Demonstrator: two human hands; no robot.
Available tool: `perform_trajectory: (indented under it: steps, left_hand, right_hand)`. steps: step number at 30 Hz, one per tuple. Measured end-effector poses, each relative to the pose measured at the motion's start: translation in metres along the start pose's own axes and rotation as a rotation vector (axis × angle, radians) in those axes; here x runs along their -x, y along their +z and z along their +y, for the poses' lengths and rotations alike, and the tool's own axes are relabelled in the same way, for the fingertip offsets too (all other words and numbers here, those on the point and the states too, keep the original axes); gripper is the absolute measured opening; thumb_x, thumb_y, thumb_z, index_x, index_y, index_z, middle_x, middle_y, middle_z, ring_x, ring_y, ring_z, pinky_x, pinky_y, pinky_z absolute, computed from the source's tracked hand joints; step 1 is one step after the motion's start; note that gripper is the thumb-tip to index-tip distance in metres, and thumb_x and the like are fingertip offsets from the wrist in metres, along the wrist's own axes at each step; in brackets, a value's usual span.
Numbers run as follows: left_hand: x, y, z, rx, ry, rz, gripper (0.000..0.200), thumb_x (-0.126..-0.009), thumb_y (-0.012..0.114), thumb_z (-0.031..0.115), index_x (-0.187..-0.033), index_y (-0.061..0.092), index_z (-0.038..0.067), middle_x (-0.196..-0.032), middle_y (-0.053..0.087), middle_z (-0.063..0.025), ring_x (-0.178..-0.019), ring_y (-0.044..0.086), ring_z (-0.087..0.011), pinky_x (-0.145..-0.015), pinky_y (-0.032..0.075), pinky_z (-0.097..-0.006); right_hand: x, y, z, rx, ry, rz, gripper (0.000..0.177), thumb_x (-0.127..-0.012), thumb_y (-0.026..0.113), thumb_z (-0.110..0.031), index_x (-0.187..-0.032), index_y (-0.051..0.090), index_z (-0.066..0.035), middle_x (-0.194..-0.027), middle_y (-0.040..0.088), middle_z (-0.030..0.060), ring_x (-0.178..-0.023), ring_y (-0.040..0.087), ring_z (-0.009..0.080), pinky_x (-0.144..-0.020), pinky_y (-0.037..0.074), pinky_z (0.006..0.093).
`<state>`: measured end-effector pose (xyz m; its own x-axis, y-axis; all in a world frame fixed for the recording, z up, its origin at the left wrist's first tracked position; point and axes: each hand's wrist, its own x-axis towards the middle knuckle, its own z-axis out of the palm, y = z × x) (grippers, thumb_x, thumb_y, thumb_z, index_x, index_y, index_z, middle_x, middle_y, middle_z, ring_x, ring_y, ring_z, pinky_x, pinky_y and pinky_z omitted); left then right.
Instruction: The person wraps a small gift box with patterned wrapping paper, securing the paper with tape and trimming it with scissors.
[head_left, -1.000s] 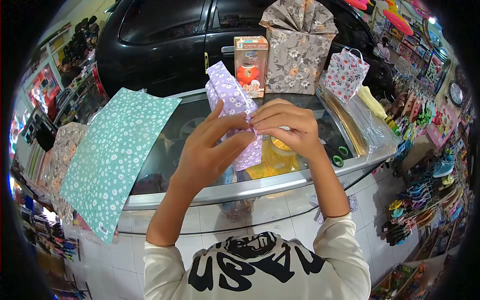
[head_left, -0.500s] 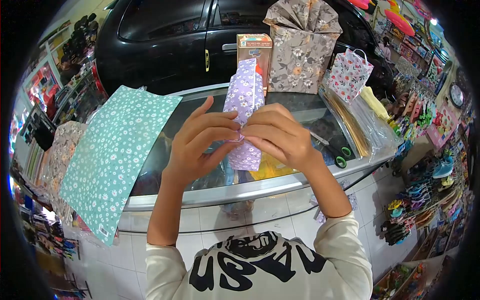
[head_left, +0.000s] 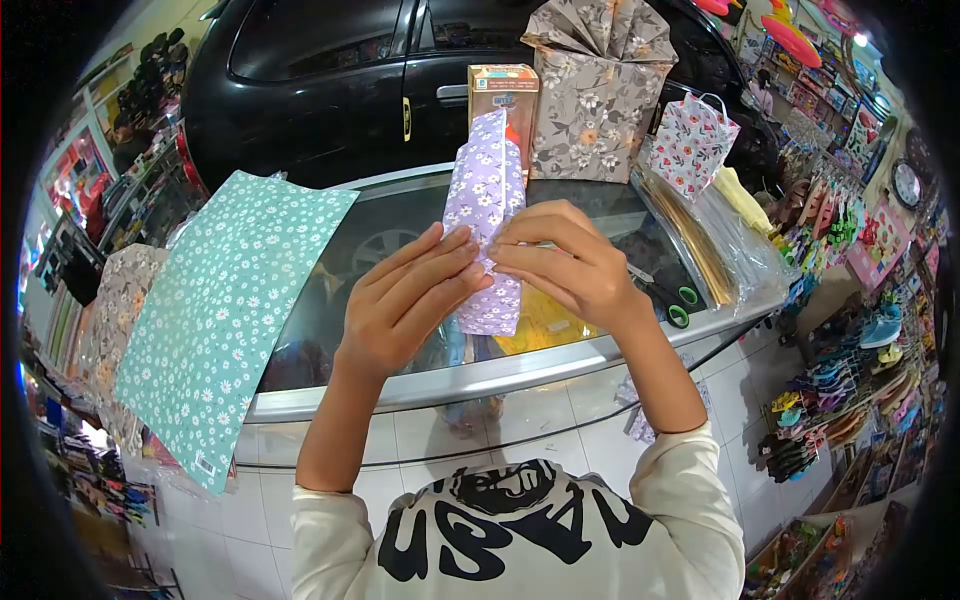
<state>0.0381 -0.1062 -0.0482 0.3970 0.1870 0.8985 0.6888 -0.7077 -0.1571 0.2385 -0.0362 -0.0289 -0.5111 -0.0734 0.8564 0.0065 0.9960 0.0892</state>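
The left hand (head_left: 395,305) and right hand (head_left: 575,270) hold the purple daisy-print paper package (head_left: 487,185) upright above the glass surface (head_left: 390,225), fingers (head_left: 440,262) pinching its middle fold, probably so that the paper lies tight
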Motion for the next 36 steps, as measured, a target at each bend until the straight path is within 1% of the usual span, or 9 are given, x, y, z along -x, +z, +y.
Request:
perform_trajectory:
  steps: [2, 5, 7, 10, 14, 22, 25, 31, 36]
  left_hand:
    - [0.0, -0.002, -0.001, -0.009, 0.023, -0.018, 0.023, -0.072, 0.072, 0.012, -0.093, 0.069, 0.005, -0.099, 0.069, -0.0099, -0.101, 0.066, -0.0253, -0.094, 0.051, -0.0378]
    - [-0.002, -0.004, -0.003, -0.02, 0.053, -0.042, 0.023, -0.072, 0.071, 0.012, -0.094, 0.069, 0.004, -0.099, 0.069, -0.0103, -0.099, 0.066, -0.0251, -0.092, 0.052, -0.0371]
    - [-0.003, -0.004, -0.004, -0.025, 0.068, -0.036, 0.023, -0.072, 0.071, 0.012, -0.093, 0.069, 0.004, -0.099, 0.069, -0.0102, -0.098, 0.067, -0.025, -0.09, 0.053, -0.0364]
    - [-0.005, -0.008, -0.005, -0.016, 0.081, -0.072, 0.023, -0.071, 0.076, 0.009, -0.093, 0.069, 0.004, -0.097, 0.07, -0.0105, -0.098, 0.067, -0.0254, -0.091, 0.053, -0.0381]
    - [-0.005, -0.007, -0.006, -0.01, 0.091, -0.059, 0.022, -0.072, 0.076, 0.009, -0.092, 0.069, 0.005, -0.096, 0.07, -0.0104, -0.095, 0.068, -0.0249, -0.089, 0.054, -0.0379]
    - [-0.01, -0.01, -0.013, 0.026, 0.103, -0.07, 0.021, -0.07, 0.076, 0.013, -0.09, 0.07, 0.008, -0.093, 0.07, -0.0094, -0.092, 0.069, -0.0234, -0.089, 0.054, -0.0383]
    - [-0.009, -0.01, -0.012, -0.054, 0.128, -0.081, 0.02, -0.07, 0.075, 0.012, -0.09, 0.071, 0.01, -0.093, 0.07, -0.0085, -0.092, 0.069, -0.0233, -0.089, 0.054, -0.039]
    - [-0.008, -0.006, -0.013, -0.047, 0.109, -0.05, 0.019, -0.07, 0.075, 0.011, -0.089, 0.071, 0.009, -0.092, 0.07, -0.0074, -0.093, 0.069, -0.0226, -0.095, 0.05, -0.0426]
    - [-0.011, -0.001, -0.005, 0.113, -0.059, 0.006, 0.02, -0.069, 0.078, 0.01, -0.087, 0.07, 0.01, -0.091, 0.07, -0.0074, -0.093, 0.068, -0.021, -0.101, 0.044, -0.0447]
  right_hand:
    - [-0.001, -0.001, -0.001, -0.011, -0.011, -0.018, 0.031, -0.068, 0.067, -0.006, -0.098, 0.066, 0.001, -0.095, 0.062, 0.011, -0.091, 0.06, 0.0274, -0.08, 0.049, 0.0361]
    - [-0.001, 0.0, 0.003, 0.018, -0.081, -0.012, 0.031, -0.067, 0.065, -0.007, -0.097, 0.066, 0.002, -0.093, 0.062, 0.0118, -0.09, 0.06, 0.0275, -0.078, 0.05, 0.0361]
    - [-0.001, 0.002, 0.003, 0.039, -0.094, -0.002, 0.031, -0.067, 0.065, -0.007, -0.096, 0.065, 0.002, -0.093, 0.062, 0.0119, -0.089, 0.06, 0.0275, -0.077, 0.051, 0.0358]
    - [0.0, 0.003, 0.003, 0.082, -0.122, -0.001, 0.03, -0.066, 0.065, -0.007, -0.095, 0.065, 0.002, -0.093, 0.062, 0.0115, -0.089, 0.061, 0.0268, -0.076, 0.051, 0.035]
    - [0.001, 0.006, 0.004, 0.128, -0.153, 0.008, 0.029, -0.066, 0.067, -0.006, -0.094, 0.065, 0.001, -0.093, 0.062, 0.0103, -0.089, 0.061, 0.0259, -0.076, 0.051, 0.0341]
    - [-0.002, 0.004, 0.002, 0.057, -0.064, 0.036, 0.024, -0.07, 0.072, -0.003, -0.093, 0.065, 0.0, -0.092, 0.062, 0.0106, -0.087, 0.061, 0.0262, -0.077, 0.05, 0.0356]
    - [-0.002, 0.004, 0.002, 0.035, -0.041, 0.038, 0.023, -0.071, 0.072, -0.003, -0.092, 0.065, 0.0, -0.092, 0.062, 0.0107, -0.086, 0.061, 0.0262, -0.078, 0.05, 0.0357]
    - [-0.002, 0.005, -0.001, 0.012, -0.015, 0.047, 0.022, -0.072, 0.072, -0.004, -0.092, 0.065, 0.001, -0.092, 0.062, 0.0103, -0.087, 0.06, 0.0262, -0.079, 0.049, 0.036]
    - [0.001, 0.006, 0.0, -0.024, 0.019, 0.062, 0.021, -0.073, 0.071, -0.004, -0.093, 0.065, 0.0, -0.092, 0.062, 0.0105, -0.087, 0.06, 0.0264, -0.078, 0.049, 0.0361]
